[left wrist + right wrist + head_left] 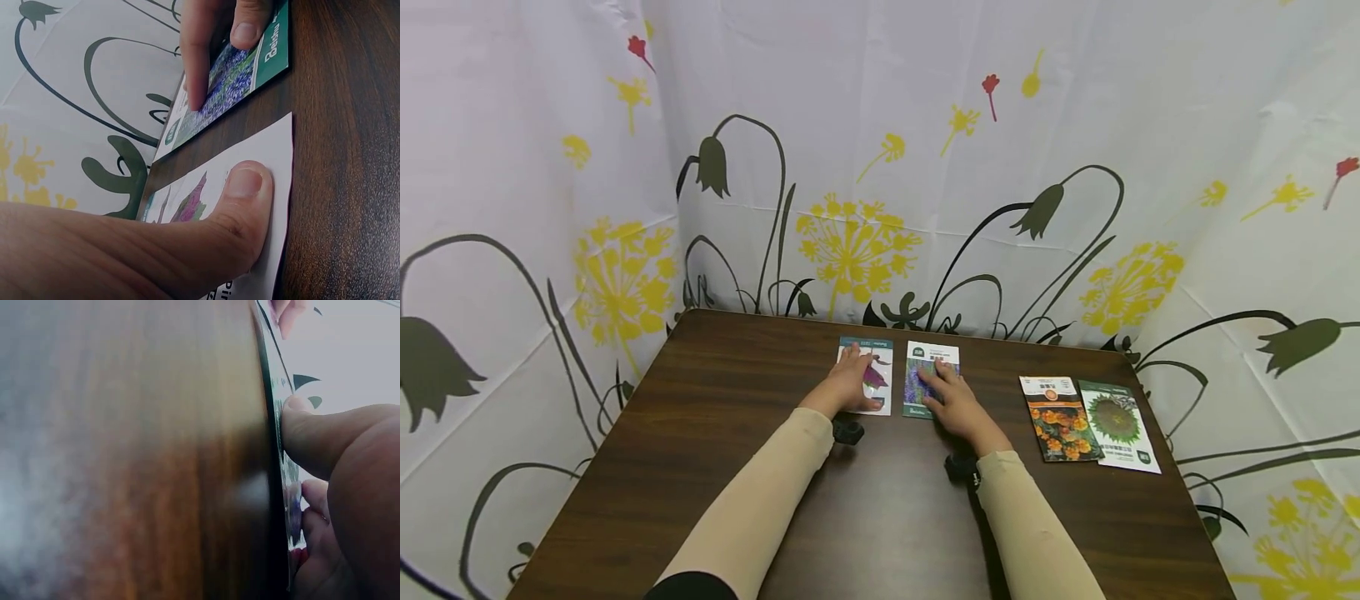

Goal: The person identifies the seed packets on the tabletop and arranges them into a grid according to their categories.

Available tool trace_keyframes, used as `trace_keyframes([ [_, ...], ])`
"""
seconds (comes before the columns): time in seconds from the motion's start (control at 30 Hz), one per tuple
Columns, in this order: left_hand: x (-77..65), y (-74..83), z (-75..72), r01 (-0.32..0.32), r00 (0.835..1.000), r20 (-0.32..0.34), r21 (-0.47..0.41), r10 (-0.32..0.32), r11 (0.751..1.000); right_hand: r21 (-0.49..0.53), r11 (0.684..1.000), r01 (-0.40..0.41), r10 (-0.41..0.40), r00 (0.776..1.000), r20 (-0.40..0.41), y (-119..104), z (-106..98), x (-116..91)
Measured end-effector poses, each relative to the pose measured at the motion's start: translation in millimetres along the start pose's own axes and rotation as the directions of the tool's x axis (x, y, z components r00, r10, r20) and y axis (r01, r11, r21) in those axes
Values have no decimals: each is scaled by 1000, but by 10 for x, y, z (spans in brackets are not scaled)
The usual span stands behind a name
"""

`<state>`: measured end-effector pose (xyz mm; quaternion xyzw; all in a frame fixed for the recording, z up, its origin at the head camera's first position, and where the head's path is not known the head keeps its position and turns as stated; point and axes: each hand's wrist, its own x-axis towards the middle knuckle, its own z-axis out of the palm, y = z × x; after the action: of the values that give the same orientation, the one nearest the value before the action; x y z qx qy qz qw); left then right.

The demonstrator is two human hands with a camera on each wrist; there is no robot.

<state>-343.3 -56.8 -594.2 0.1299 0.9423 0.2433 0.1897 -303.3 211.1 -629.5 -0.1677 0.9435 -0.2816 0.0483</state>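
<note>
Two seed packets lie side by side near the far edge of the table. The left one, white with a purple flower [876,377], is under my left hand [847,382], whose thumb presses flat on its face in the left wrist view. My right hand [958,406] rests on the other packet, printed with violet-blue lavender-like flowers [917,383], its fingertips touching the picture. In the left wrist view a narrow strip of wood separates the two packets. The right wrist view shows the right thumb [297,422] against the packet, seen nearly edge-on.
On the right of the brown table [715,433] lie an orange-flower seed packet [1063,427] and a sunflower seed packet [1114,419], the first slightly overlapping the second. A white floral-print curtain [880,100] hangs directly behind the table's far edge.
</note>
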Motion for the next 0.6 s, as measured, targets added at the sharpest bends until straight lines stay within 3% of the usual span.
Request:
trace_keyframes([
  [0.2,-24,26,-5,-37,999,-29,-11,36,999,47,999,8,-8,1000,-15,40,-20,-37],
  [0.4,-27,18,-13,-23,999,-34,16,23,1000,177,984,17,-4,997,-73,72,-20,-70],
  [0.6,-13,1,-9,-26,999,-24,16,26,1000,213,977,11,0,999,-52,91,-40,-240],
])
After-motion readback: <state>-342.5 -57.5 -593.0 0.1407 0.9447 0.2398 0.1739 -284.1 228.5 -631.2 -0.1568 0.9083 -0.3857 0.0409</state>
